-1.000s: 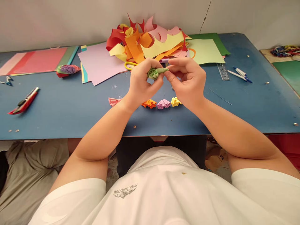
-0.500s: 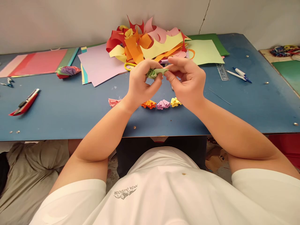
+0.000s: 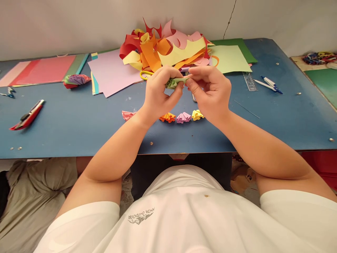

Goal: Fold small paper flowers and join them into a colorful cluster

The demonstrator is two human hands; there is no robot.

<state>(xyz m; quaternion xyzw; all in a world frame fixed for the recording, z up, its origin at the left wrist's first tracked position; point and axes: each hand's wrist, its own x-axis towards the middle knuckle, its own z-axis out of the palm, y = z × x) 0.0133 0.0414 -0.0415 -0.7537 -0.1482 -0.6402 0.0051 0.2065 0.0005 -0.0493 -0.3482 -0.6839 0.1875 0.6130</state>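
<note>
Just above the middle of the frame, the left hand (image 3: 157,94) and the right hand (image 3: 212,93) meet over the blue table (image 3: 79,121). Both have their fingers curled in and pinch a small piece of folded green paper (image 3: 174,83) between thumb and fingertips, the left gripping its pleated end and the right nipping its tip. Right below the hands a row of paper fans (image 3: 183,117) lies on the table, a heap of paper scraps (image 3: 163,45) sits behind at upper centre, and a red knife (image 3: 26,115) lies at the left.
</note>
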